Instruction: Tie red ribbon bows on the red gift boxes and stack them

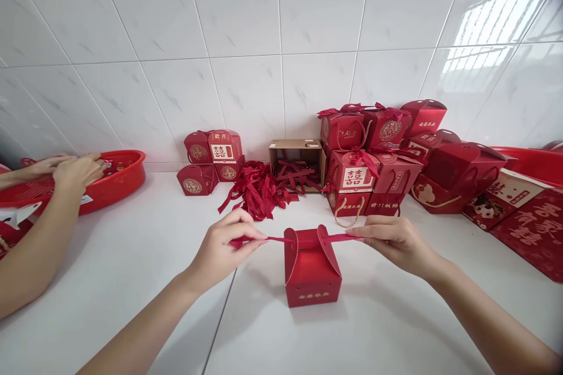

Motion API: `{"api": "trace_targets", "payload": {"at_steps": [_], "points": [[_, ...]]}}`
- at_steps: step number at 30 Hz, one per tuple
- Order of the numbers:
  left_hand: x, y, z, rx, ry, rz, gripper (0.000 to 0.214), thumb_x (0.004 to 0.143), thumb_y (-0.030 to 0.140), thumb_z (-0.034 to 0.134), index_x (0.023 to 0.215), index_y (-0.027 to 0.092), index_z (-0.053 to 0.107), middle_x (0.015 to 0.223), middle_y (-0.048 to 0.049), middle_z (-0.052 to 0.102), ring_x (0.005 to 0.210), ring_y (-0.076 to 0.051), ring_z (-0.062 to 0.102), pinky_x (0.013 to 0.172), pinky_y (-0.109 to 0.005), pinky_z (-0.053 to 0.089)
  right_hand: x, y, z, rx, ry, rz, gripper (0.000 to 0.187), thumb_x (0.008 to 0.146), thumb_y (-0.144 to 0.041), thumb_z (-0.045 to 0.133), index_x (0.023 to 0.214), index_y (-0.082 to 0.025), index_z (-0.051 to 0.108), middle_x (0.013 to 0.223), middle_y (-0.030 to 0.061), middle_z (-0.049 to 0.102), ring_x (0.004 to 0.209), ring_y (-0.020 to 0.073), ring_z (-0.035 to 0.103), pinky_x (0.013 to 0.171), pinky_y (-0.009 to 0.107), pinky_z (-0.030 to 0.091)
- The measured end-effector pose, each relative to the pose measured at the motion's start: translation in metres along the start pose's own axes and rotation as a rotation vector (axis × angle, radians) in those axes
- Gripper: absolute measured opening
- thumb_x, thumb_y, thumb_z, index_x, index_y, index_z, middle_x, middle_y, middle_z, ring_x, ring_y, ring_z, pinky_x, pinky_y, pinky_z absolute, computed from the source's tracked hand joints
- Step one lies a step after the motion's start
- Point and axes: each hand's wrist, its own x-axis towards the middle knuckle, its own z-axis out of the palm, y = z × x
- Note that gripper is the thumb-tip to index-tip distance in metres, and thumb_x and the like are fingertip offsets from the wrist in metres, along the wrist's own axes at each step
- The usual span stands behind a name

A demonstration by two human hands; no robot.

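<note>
A small red gift box (313, 281) with gold lettering stands upright on the white table in front of me. Through the holes in its curved top flaps runs a red ribbon (338, 238), stretched out to both sides. My left hand (229, 246) pinches the ribbon's left end between thumb and fingers. On the other side, my right hand (396, 244) grips the right end. Both hands are level with the box top and do not touch the box itself. Behind the box lies a pile of loose red ribbons (257, 190).
A cardboard box (295, 145) with ribbons stands against the tiled wall. Red gift boxes are stacked at back left (226, 149) and back right (352, 176). Another person's hands (79, 171) reach into a red basket (118, 193) at left. A red basin (532, 164) is far right.
</note>
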Motion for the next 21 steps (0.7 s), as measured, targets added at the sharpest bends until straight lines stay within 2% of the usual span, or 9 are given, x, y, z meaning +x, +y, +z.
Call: {"api": "trace_targets", "payload": {"at_steps": [3,5,9,12,14,16,17,19,21], "points": [[-0.010,-0.009,0.000,0.161,0.050,0.300,0.025,0.084,0.006,0.055,0.074,0.025,0.069,0.068,0.0001,0.054,0.065,-0.013,0.049,0.061,-0.026,0.046,-0.005,0.008,-0.001,-0.177,0.041,-0.128,0.031,0.093,-0.016,0.050,0.111,-0.032,0.069,0.078,0.0032,0.062,0.067,0.0138,0.056,0.058,0.027,0.044],[-0.018,-0.013,0.004,0.202,-0.006,0.321,0.027,0.084,0.003,0.052,0.075,0.024,0.067,0.069,0.0000,0.053,0.065,-0.012,0.049,0.059,-0.024,0.044,-0.010,0.012,0.002,-0.270,0.026,-0.167,0.033,0.092,-0.014,0.051,0.112,-0.034,0.068,0.082,0.0034,0.064,0.071,0.0150,0.056,0.063,0.030,0.044],[-0.038,-0.019,0.016,0.171,-0.212,0.148,0.026,0.087,0.006,0.046,0.077,0.021,0.064,0.076,-0.0014,0.054,0.069,-0.012,0.053,0.061,-0.022,0.044,-0.022,0.015,0.015,-0.371,-0.093,-0.148,0.035,0.093,-0.015,0.048,0.117,-0.035,0.064,0.100,0.0056,0.066,0.089,0.0190,0.059,0.075,0.035,0.048],[-0.054,-0.018,0.018,0.255,-0.263,-0.042,0.015,0.086,0.015,0.049,0.083,0.022,0.062,0.090,-0.0040,0.057,0.082,-0.017,0.056,0.071,-0.027,0.046,-0.032,0.006,0.017,-0.409,-0.142,-0.036,0.035,0.089,-0.036,0.057,0.122,-0.028,0.059,0.118,0.0115,0.060,0.105,0.0258,0.056,0.082,0.040,0.049],[-0.063,-0.013,0.016,0.309,-0.269,-0.218,0.009,0.085,0.026,0.053,0.080,0.020,0.059,0.087,-0.0041,0.058,0.077,-0.018,0.055,0.068,-0.028,0.045,-0.038,-0.005,0.017,-0.342,-0.131,0.066,0.033,0.085,-0.044,0.059,0.109,-0.020,0.061,0.105,0.0130,0.061,0.092,0.0244,0.058,0.074,0.036,0.050],[-0.069,-0.004,0.016,0.280,-0.375,-0.364,0.020,0.085,0.036,0.054,0.073,0.020,0.057,0.072,-0.0008,0.055,0.064,-0.016,0.051,0.059,-0.026,0.041,-0.040,-0.018,0.018,-0.204,-0.189,0.162,0.025,0.091,-0.039,0.049,0.083,-0.019,0.060,0.078,0.0066,0.059,0.069,0.0176,0.054,0.061,0.029,0.045],[-0.071,0.002,0.017,0.240,-0.454,-0.397,0.024,0.086,0.039,0.052,0.073,0.021,0.059,0.065,0.0009,0.052,0.059,-0.015,0.048,0.057,-0.025,0.039,-0.041,-0.024,0.020,-0.135,-0.245,0.215,0.030,0.094,-0.036,0.043,0.073,-0.019,0.056,0.068,0.0034,0.055,0.061,0.0151,0.048,0.056,0.028,0.040],[-0.072,0.013,0.023,0.152,-0.572,-0.418,0.026,0.089,0.040,0.045,0.086,0.024,0.066,0.057,0.0033,0.047,0.054,-0.015,0.045,0.057,-0.025,0.035,-0.039,-0.033,0.028,-0.014,-0.347,0.352,0.039,0.097,-0.036,0.035,0.065,-0.020,0.051,0.060,0.0000,0.048,0.054,0.0129,0.039,0.053,0.027,0.033],[-0.069,0.019,0.033,0.071,-0.574,-0.469,0.032,0.091,0.036,0.040,0.111,0.029,0.064,0.051,0.0051,0.041,0.050,-0.015,0.041,0.055,-0.026,0.032,-0.036,-0.037,0.038,0.121,-0.389,0.535,0.041,0.097,-0.043,0.033,0.067,-0.020,0.050,0.058,-0.0015,0.047,0.052,0.0125,0.036,0.053,0.027,0.032]]}}
